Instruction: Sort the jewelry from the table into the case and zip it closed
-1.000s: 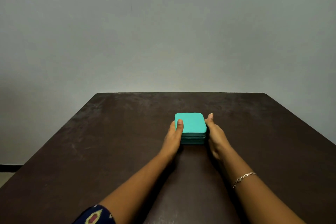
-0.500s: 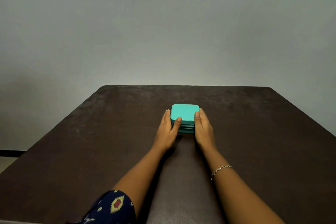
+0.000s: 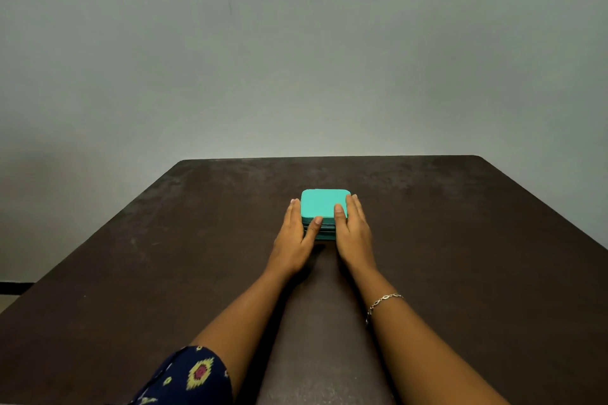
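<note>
Two hands are flanking one teal case (image 3: 324, 204). The left hand (image 3: 292, 240) is lying straight-fingered against its left side, thumb touching the front edge. The right hand (image 3: 353, 233) is pressing flat along the right side, thumb on the lid. The case is sitting closed, contents hidden, mid-table (image 3: 460, 240). One bracelet (image 3: 383, 301) is circling the right wrist.

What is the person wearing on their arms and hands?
The left hand and right hand are bare, with no gloves and no rings that I can see. A dark blue sleeve with yellow and pink diamond patterns covers the left arm near the elbow. A thin silver chain bracelet with oval links goes around the right wrist.
</note>
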`<state>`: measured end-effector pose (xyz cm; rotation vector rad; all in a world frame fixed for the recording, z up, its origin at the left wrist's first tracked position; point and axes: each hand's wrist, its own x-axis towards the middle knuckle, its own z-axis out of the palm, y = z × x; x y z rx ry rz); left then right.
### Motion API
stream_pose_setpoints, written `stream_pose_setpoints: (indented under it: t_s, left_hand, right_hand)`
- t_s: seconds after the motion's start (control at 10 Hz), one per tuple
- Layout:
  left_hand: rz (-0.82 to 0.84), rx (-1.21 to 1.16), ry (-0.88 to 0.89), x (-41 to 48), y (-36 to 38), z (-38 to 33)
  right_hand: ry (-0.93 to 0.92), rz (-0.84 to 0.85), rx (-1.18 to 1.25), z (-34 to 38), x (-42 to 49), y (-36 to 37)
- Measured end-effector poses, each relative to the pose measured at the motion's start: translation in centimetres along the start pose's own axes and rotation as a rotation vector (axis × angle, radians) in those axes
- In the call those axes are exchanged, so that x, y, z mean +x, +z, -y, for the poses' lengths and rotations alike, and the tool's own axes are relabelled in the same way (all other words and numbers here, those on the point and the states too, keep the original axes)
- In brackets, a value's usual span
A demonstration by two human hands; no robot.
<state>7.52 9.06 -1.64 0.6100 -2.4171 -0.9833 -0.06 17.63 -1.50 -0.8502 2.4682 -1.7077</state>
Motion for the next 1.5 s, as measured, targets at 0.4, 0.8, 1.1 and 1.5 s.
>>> stream_pose_setpoints:
  t_s: [0.4, 0.8, 1.1, 1.5]
  left_hand:
    - [-0.014, 0.056, 0.127, -0.3, 0.6, 0.5]
    - [0.033, -0.115, 0.178, -0.8, 0.3, 1.8]
    - [0.057, 0.024, 0.107, -0.5, 0.5, 1.4]
    - [0.108, 0.363, 0.316, 4.4, -4.3, -0.4]
  right_hand:
    - [-0.003, 0.006, -0.122, -0.2, -0.1, 0.2]
    - [-0.032, 0.013, 0.014, -1.6, -0.4, 0.2]
    - [0.027, 0.035, -0.088, 0.1, -0.2, 0.0]
    - [0.099, 0.115, -0.401, 3.5, 3.2, -2.5]
